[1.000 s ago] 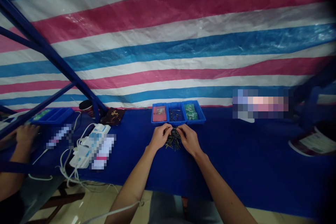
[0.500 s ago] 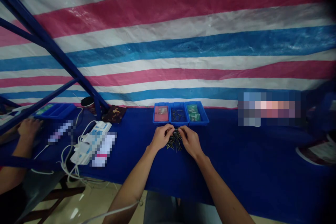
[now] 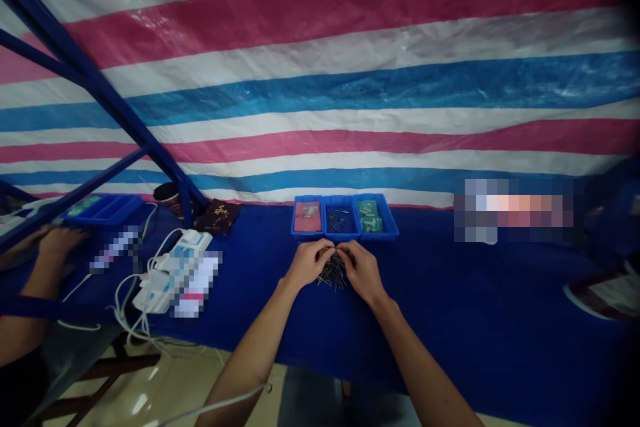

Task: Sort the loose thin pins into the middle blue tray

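A loose pile of thin metal pieces like screws or pins [image 3: 333, 273] lies on the blue tablecloth. Over its far edge my left hand [image 3: 309, 263] and my right hand [image 3: 361, 267] meet, thumbs and fingertips pinched close together. Whatever is between the fingertips is too small to make out. Just beyond the hands stand three joined blue bins: the left bin [image 3: 297, 225] holds a pink item and a clear packet, the middle bin [image 3: 340, 236] a few thin metal pieces, the right bin [image 3: 387, 225] green packets.
To the left are a white power strip [image 3: 173, 273] with cables, a dark brown packet [image 3: 219, 216], a dark cup [image 3: 167, 195] and a blue tray [image 3: 113, 210]. Another person's hand [image 3: 61, 240] is at the far left. A blue metal frame [image 3: 107, 97] slants down there.
My fingertips have come together, closing the small gap between my hands. The other person's hand at the far left has shifted slightly.
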A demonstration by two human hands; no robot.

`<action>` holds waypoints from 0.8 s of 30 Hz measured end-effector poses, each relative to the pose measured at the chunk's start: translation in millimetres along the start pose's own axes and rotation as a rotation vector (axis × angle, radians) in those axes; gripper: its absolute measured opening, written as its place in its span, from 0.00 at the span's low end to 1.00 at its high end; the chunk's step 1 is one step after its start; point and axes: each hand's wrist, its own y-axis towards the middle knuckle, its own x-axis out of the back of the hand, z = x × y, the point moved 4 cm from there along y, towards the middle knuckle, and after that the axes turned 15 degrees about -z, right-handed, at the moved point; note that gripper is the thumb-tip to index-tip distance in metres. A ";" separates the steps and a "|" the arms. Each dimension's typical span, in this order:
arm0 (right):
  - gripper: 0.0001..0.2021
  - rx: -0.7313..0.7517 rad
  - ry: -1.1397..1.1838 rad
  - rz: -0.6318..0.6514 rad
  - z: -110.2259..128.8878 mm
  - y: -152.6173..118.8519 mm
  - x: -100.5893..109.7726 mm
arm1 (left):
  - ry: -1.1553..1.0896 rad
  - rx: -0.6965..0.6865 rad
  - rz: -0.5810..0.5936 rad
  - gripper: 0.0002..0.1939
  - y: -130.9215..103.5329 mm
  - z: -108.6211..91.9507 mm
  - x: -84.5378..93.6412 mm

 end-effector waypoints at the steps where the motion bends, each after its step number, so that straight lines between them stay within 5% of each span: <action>1: 0.12 0.008 -0.010 0.004 0.8 -0.2 -0.3 | -0.004 0.004 0.002 0.11 -0.1 0.9 -0.4; 24: 0.16 0.017 -0.162 0.127 0.3 1.5 -4.9 | 0.048 -0.065 -0.012 0.10 0.5 -1.4 -0.4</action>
